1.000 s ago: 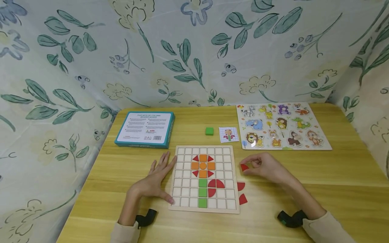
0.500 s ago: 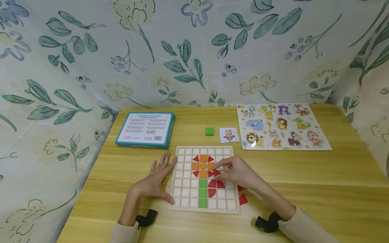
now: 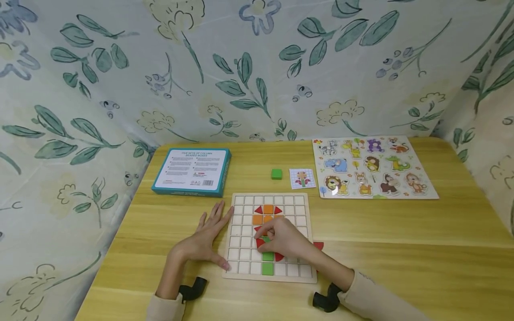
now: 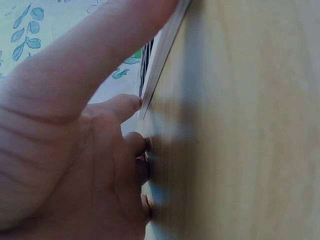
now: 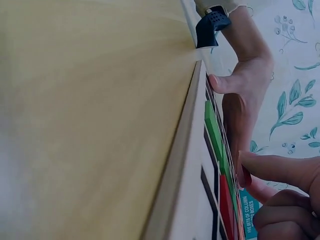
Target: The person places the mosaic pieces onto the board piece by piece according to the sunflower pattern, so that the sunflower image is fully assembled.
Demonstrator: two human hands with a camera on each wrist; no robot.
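Note:
A wooden grid board (image 3: 243, 255) lies on the table, bearing a flower of orange squares (image 3: 268, 208), red triangles (image 3: 278, 210) and a stem of green squares (image 3: 267, 269). My right hand (image 3: 285, 238) pinches a red quarter-circle tile (image 3: 260, 243) between thumb and forefinger, just left of the stem's top. In the right wrist view the red tile (image 5: 244, 177) is tilted up over the board. This hand hides part of the flower and other red tiles. At the board's left edge rests my left hand (image 3: 202, 244), fingers spread, thumb at the lower-left corner.
A loose red tile (image 3: 319, 245) lies beside the board's right edge. Behind the board are a green block (image 3: 276, 174) and a pattern card (image 3: 302, 178). A teal-edged box (image 3: 192, 171) stands back left, an animal puzzle (image 3: 375, 167) back right.
My right hand has carried the red quarter-circle tile leftward from beside the board, across it, to the left of the green stem. The left hand has stayed in place.

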